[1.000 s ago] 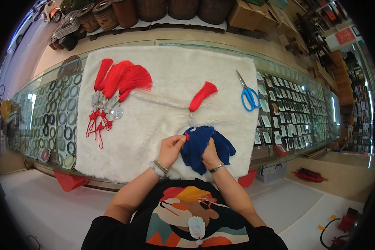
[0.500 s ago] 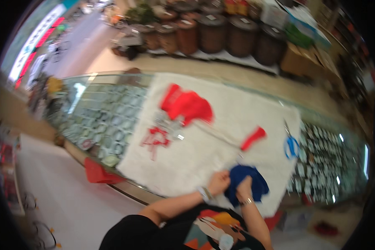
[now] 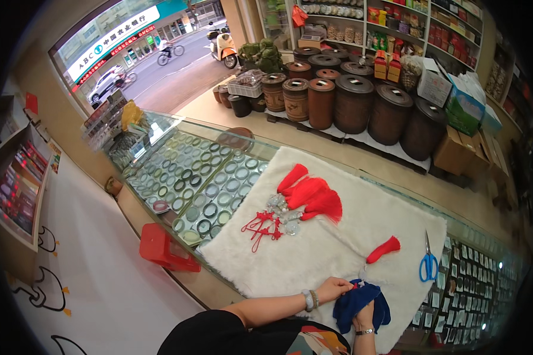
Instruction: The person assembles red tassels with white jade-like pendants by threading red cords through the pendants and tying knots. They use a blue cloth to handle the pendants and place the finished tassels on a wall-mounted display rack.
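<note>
My right hand [image 3: 364, 318] is closed on a dark blue cloth [image 3: 342, 315] at the near right of a white furry mat [image 3: 266, 263]. Beside it my left hand [image 3: 333, 289] pinches a small red cord [image 3: 355, 286] at the cloth's upper edge. A pale piece and grey bead [image 3: 363, 271] lie just beyond the cloth, in line with a red tassel [image 3: 384, 249]. Farther left on the mat is a pile of red tassels [image 3: 314, 195] with pale carved pendants [image 3: 290, 218] and red knotted cords [image 3: 260, 228].
Scissors with blue handles [image 3: 429, 267] lie at the mat's right edge. The mat covers a glass counter with rows of bangles [image 3: 210, 190] at left and small packets [image 3: 471, 272] at right. A red stool [image 3: 166, 248] stands at left; brown lidded barrels [image 3: 352, 102] stand beyond.
The view has turned, shifting the scene lower and rightward, and sharpened. A bit of red cord now shows at my left fingertips. My right hand still holds the blue cloth.
</note>
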{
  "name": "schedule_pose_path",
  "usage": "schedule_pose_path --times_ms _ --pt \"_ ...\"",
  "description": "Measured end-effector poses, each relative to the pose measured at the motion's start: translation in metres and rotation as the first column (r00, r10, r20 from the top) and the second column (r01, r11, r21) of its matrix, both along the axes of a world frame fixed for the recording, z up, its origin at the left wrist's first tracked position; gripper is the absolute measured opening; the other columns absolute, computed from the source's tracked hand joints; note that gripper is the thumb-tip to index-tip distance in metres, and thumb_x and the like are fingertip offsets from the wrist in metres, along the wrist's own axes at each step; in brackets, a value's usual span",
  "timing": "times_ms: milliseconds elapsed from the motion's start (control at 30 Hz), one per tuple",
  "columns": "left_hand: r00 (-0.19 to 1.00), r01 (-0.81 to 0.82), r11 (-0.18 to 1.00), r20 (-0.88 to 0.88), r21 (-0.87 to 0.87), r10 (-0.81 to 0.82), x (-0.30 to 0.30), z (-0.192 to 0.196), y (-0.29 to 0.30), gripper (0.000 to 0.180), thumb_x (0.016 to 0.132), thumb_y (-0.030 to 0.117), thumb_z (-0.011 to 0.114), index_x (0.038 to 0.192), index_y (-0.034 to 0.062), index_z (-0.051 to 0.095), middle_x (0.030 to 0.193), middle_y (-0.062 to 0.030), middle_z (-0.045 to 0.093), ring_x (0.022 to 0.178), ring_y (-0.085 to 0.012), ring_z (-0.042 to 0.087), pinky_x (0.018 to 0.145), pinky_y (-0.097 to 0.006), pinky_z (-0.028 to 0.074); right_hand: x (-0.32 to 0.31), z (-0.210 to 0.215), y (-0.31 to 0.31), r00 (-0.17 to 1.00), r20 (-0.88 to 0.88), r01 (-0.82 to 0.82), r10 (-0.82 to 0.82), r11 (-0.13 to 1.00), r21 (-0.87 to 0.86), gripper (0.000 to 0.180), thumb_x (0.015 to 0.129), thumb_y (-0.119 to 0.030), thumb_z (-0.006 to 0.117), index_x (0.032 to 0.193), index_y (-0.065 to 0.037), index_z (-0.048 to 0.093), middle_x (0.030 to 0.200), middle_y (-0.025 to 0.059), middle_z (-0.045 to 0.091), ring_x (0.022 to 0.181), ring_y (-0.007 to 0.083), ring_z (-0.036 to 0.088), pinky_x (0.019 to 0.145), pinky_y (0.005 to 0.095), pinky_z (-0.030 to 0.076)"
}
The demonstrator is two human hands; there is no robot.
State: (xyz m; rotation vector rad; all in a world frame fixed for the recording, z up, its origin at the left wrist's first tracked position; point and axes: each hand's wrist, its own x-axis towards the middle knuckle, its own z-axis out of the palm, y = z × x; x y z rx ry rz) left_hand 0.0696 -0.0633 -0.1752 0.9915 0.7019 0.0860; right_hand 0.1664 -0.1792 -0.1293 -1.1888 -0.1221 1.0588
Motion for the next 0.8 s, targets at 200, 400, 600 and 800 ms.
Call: schedule_pose_path --times_ms 200,400,600,800 --pt "0.994 0.09 0.911 -0.088 0.403 -0.06 -0.01 0.042 0.013 0.022 0.088 0.022 0.066 0.09 0.0005 0.071 0.069 -0.0027 0.066 0.058 -0.0081 0.056 0.055 -0.024 0.046 0.011 0.018 -0.019 0.999 -0.039 -0.033 0.032 0.999 -0.037 0.007 0.094 -0.01 0.054 0.092 -0.004 0.058 0.088 0.006 0.063 0.078 0.0174 0.064 0.071 0.0315 0.055" --pt "0.985 0.159 0.605 -0.171 0.78 -0.038 -0.025 0.094 0.027 0.022 0.082 0.024 0.067 0.082 0.0022 0.071 0.073 -0.0135 0.069 0.065 -0.0225 0.067 0.062 -0.032 0.052 0.024 0.057 -0.021 0.827 0.563 -0.051 -0.002 0.996 0.077 0.013 0.089 -0.015 0.058 0.093 -0.004 0.053 0.082 0.009 0.059 0.079 0.0226 0.06 0.076 0.0366 0.049" --pt "0.985 0.167 0.568 -0.112 0.806 -0.131 -0.015 0.12 0.007 0.022 0.082 0.026 0.066 0.083 0.0034 0.07 0.072 -0.014 0.067 0.065 -0.0265 0.066 0.061 -0.034 0.051 -0.012 0.046 -0.002 0.52 0.854 0.01 -0.025 1.0 0.023 0.022 0.076 -0.009 0.072 0.093 0.002 0.066 0.091 0.0101 0.068 0.083 0.0203 0.064 0.077 0.0335 0.05" --pt "0.912 0.064 0.775 0.279 0.629 -0.302 -0.013 0.115 0.018 0.017 0.095 0.013 0.057 0.1 0.0018 0.069 0.081 -0.0047 0.06 0.071 -0.0096 0.055 0.064 -0.026 0.046 -0.015 0.024 -0.004 0.546 0.835 0.05 -0.073 0.997 0.055 0.018 0.082 -0.01 0.064 0.098 -0.002 0.066 0.092 0.009 0.068 0.084 0.0198 0.064 0.077 0.0328 0.05"
